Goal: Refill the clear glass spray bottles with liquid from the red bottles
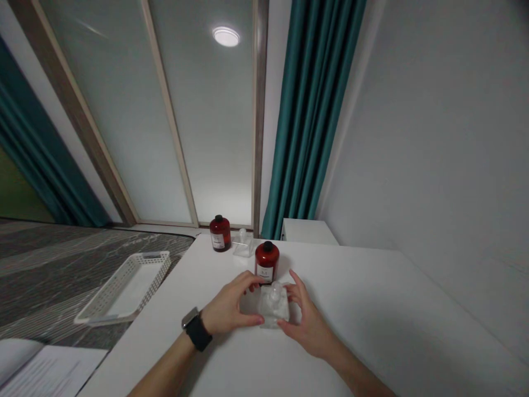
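Note:
A clear, square glass bottle (273,310) with a rounded clear stopper stands on the white table between my two hands. My left hand (231,302), with a dark watch on its wrist, curves around the left side, thumb at the front corner and fingertips toward the back. On the other side, my right hand (305,314) grips the bottle with its thumb at the front and its fingers on the right edge. Just behind stands a dark red bottle (266,256) with a black cap and white label, close to my left fingertips.
Farther back on the table (372,309) are a second red bottle (220,234) and another clear glass bottle (243,245). Left of the table lie a white perforated basket (124,286) and an open book (53,369). A white cabinet (309,231) adjoins the far edge.

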Motion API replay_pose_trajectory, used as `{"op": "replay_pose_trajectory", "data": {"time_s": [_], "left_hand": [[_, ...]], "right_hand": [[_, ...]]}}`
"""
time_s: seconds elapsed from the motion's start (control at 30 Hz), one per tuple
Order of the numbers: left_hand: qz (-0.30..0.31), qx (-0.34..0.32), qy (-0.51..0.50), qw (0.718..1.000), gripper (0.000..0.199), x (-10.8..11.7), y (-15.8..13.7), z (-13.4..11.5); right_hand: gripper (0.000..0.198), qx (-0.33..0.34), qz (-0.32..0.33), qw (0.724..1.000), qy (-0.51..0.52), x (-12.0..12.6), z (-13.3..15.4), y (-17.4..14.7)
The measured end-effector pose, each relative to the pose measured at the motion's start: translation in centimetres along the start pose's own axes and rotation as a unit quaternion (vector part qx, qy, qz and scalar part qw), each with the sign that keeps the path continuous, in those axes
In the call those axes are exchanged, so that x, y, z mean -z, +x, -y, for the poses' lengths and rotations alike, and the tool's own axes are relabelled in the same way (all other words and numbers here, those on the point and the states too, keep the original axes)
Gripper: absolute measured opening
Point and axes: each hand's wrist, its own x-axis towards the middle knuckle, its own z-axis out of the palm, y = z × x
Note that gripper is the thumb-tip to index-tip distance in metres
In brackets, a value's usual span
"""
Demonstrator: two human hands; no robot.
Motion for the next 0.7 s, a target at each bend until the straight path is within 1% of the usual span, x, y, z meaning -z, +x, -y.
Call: {"op": "replay_pose_trajectory", "data": {"time_s": [0.13,0.23,0.33,0.37,0.43,0.53,0.63,0.7], "left_hand": [[0.02,0.01,0.058,0.998,0.073,-0.3,0.2,-0.6],[0.014,0.02,0.086,0.996,0.067,-0.2,0.1,-0.9],[0.02,0.037,0.087,0.995,0.059,0.2,-0.1,-0.9],[0.029,0.05,0.082,0.995,0.06,0.4,-0.2,-0.7],[0.052,0.082,0.07,0.993,0.062,0.8,-0.5,-0.4],[0.078,0.11,0.036,0.99,0.062,1.5,-0.9,0.2],[0.088,0.104,-0.01,0.991,0.061,2.1,-1.1,0.6],[0.088,0.101,-0.031,0.99,0.06,2.4,-1.2,0.8]], "right_hand": [[0.094,0.009,-0.001,1.0,-0.002,-0.6,-0.2,-0.1],[0.091,0.021,0.011,1.0,0.015,-0.8,-0.3,-0.4],[0.085,0.042,0.018,0.999,0.02,-0.6,-0.7,-0.5],[0.082,0.048,0.006,0.999,0.013,-0.4,-0.9,-0.4],[0.073,0.057,-0.038,0.998,-0.011,-0.1,-1.3,0.1],[0.054,0.08,-0.104,0.99,-0.055,0.6,-1.5,1.7],[0.043,0.107,-0.123,0.983,-0.084,0.9,-1.1,3.8],[0.042,0.107,-0.123,0.983,-0.089,0.8,-0.7,5.2]]}}
